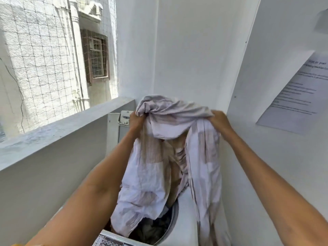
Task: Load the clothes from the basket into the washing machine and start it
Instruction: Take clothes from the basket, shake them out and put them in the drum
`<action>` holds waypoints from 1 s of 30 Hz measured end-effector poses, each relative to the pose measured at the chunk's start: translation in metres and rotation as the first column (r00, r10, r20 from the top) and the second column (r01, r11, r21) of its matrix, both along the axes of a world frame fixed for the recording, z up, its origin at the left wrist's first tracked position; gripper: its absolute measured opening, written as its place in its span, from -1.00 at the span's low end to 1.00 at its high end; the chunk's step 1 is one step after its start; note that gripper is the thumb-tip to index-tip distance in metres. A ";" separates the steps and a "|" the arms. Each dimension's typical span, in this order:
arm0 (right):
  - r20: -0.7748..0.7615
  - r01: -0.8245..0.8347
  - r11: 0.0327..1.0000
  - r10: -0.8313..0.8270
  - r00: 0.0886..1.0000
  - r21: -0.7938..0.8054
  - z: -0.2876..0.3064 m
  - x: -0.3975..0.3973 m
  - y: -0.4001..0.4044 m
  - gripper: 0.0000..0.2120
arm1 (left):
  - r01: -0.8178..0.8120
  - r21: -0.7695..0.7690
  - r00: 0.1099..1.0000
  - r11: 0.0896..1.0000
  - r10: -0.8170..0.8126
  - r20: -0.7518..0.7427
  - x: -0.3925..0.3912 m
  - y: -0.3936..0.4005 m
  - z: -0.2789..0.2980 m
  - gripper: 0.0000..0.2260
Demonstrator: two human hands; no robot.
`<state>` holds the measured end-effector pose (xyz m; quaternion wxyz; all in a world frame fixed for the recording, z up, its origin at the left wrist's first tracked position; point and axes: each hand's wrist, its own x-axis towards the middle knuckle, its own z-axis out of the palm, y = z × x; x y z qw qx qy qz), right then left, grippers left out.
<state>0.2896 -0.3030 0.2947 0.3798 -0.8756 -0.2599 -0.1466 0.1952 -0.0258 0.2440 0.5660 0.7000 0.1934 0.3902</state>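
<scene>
1. While both hands are raised over the washing machine, I hold one large pale cloth bunched at its top; the left hand has its fingers curled tight into a gathered fold, and the right hand pinches the opposite bunch, fingers closed on the fabric.
2. Cloth hangs from both grips in two long drapes. The left drape reaches down into the open tub; the right drape falls outside the tub mouth, over the machine's right top.
3. Darker clothes already lie in the tub, so I judge loading partly done. The basket is out of view.
4. To do this step well, I judge the right drape must be swung left over the opening before letting go, then the bunch lowered, not dropped, so no tail stays over the rim.
5. Risk, as I read it: a trailing edge caught under the lid.
6. Control panel sits at the near edge, untouched.
7. Room: white walls; a pale ledge to the left with netting beyond it and a neighbouring building's window; a printed notice on the right wall.
</scene>
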 end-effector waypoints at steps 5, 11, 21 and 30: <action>0.086 -0.124 0.934 0.101 0.991 0.335 0.103 -0.024 0.065 -0.77 | 0.351 0.052 0.904 0.935 -0.324 -0.279 -0.029 0.017 -0.006 -0.56; -0.015 -0.044 0.980 0.048 0.999 0.196 0.057 -0.025 0.114 -0.78 | 0.567 -0.129 0.566 0.814 -0.498 -0.657 -0.045 0.046 -0.029 0.09; -0.199 -0.048 0.980 0.008 0.980 -0.195 -0.059 -0.015 0.106 -0.65 | 0.593 -0.026 0.739 0.805 -0.557 -0.380 -0.034 0.009 -0.015 -0.17; -0.482 -0.278 0.951 0.182 0.857 -0.134 -0.089 -0.009 0.064 -0.60 | 0.474 0.209 0.833 0.856 -0.357 -0.423 0.021 -0.053 -0.080 -0.63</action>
